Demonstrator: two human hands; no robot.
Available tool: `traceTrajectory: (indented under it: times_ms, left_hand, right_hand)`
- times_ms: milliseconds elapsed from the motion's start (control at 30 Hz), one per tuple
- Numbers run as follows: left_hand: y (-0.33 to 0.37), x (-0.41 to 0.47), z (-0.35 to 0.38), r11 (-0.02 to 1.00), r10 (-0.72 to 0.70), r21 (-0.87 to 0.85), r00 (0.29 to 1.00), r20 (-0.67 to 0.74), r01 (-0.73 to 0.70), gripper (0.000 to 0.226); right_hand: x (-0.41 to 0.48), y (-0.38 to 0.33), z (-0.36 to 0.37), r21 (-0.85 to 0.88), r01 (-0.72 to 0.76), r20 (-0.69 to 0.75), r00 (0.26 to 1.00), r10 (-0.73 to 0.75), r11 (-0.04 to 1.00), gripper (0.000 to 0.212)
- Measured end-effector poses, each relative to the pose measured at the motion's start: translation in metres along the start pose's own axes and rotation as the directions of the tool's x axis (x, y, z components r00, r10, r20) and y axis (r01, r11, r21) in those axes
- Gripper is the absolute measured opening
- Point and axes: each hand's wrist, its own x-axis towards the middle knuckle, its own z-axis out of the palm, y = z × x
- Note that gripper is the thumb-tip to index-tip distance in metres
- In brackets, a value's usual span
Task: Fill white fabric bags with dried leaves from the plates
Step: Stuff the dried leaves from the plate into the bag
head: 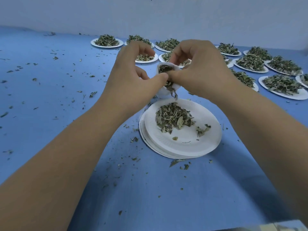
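Observation:
A small white fabric bag (173, 66) hangs in the air above the near plate, its mouth open and dark dried leaves showing inside. My left hand (133, 75) pinches its near rim with thumb and fingers curled. My right hand (196, 69) pinches the same rim from the right, thumb tip against the left thumb. A few leaves dangle below the bag. Under it lies a stack of white paper plates (205, 144) with a small heap of dried leaves (173, 118) on the top one.
Several white paper plates piled with dried leaves (106, 41) stand in rows at the back and right (281, 84) of the blue table (50, 97). Leaf crumbs are scattered over the cloth. A pale wall rises behind the table.

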Motion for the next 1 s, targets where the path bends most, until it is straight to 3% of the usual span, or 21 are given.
traceTrajectory:
  times_ms: [133,267,333,433,500,600,667,733,833,1000]
  left_hand:
    - [0.002,0.004,-0.004,1.0,-0.017,-0.019,0.999,-0.031,0.016,0.04]
    - [-0.012,0.012,-0.022,0.996,-0.019,-0.079,0.976,0.215,0.037,0.093]
    - [-0.023,0.016,-0.025,0.999,-0.036,-0.009,0.979,0.201,0.039,0.107]
    - [-0.035,0.021,-0.02,0.995,-0.061,-0.076,0.993,0.096,0.069,0.086]
    - [-0.042,0.023,-0.016,0.995,-0.081,-0.053,0.994,0.077,0.085,0.065]
    - [-0.05,0.024,-0.014,0.99,-0.144,-0.003,0.987,0.067,0.144,0.048]
    - [-0.057,0.025,-0.011,0.987,-0.154,-0.024,0.985,0.074,0.156,0.046]
    - [-0.06,0.026,-0.009,0.984,-0.161,-0.053,0.981,0.111,0.167,0.048]
    - [-0.06,0.025,-0.005,0.986,-0.147,-0.047,0.972,0.184,0.158,0.052]
    - [-0.059,0.023,-0.012,0.985,-0.164,-0.035,0.983,0.086,0.168,0.04]
  right_hand:
    - [0.012,-0.012,0.006,0.023,0.02,0.028,0.999,-0.021,1.0,0.018]
    - [0.027,-0.022,0.006,0.223,-0.1,0.141,0.988,0.07,0.97,0.021]
    - [0.035,-0.025,0.007,0.362,-0.2,0.229,0.966,0.121,0.91,0.013]
    - [0.041,-0.03,0.009,0.514,-0.323,0.372,0.919,0.132,0.795,0.012]
    - [0.041,-0.03,0.011,0.449,-0.307,0.39,0.912,0.125,0.839,0.009]
    - [0.031,-0.026,0.011,0.195,-0.019,0.093,0.996,0.001,0.981,0.01]
    - [0.019,-0.03,0.007,0.08,0.177,0.016,0.984,-0.179,0.981,0.01]
    - [0.009,-0.036,0.009,-0.064,0.251,0.171,0.956,-0.237,0.966,0.039]
    - [0.004,-0.04,0.013,-0.254,0.284,0.362,0.914,-0.181,0.925,0.051]
    - [0.011,-0.039,-0.002,-0.007,0.203,0.268,0.944,-0.194,0.979,0.038]
